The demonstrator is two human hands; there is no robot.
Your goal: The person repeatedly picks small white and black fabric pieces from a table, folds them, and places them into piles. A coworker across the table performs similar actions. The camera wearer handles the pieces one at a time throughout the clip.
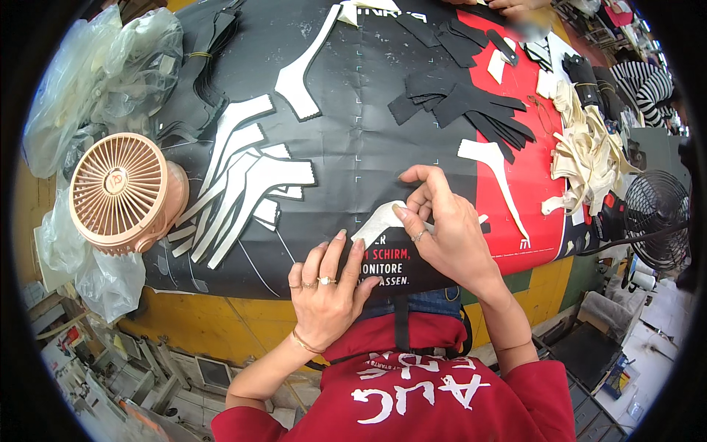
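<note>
At the near side of the table, my right hand [458, 234] pinches a white curved fabric piece [378, 221] between thumb and fingers. My left hand [324, 286] lies with its fingers stretched out, the fingertips at the left end of that piece; nothing is gripped in it. Part of the piece runs hidden behind the right hand. Left of my hands lies a fanned pile of white shaped pieces with dark edges [276, 175]. One similar white piece [300, 81] lies farther back, and another [492, 162] lies to the right.
A pink fan [118, 193] stands at the left beside clear plastic bags [110, 81]. Black cut pieces [471, 107] and a cream fabric heap [589, 151] lie at the right, near a black fan [657, 219]. Another person's hand [519, 6] shows at the far edge. A black and red sheet [353, 140] covers the table.
</note>
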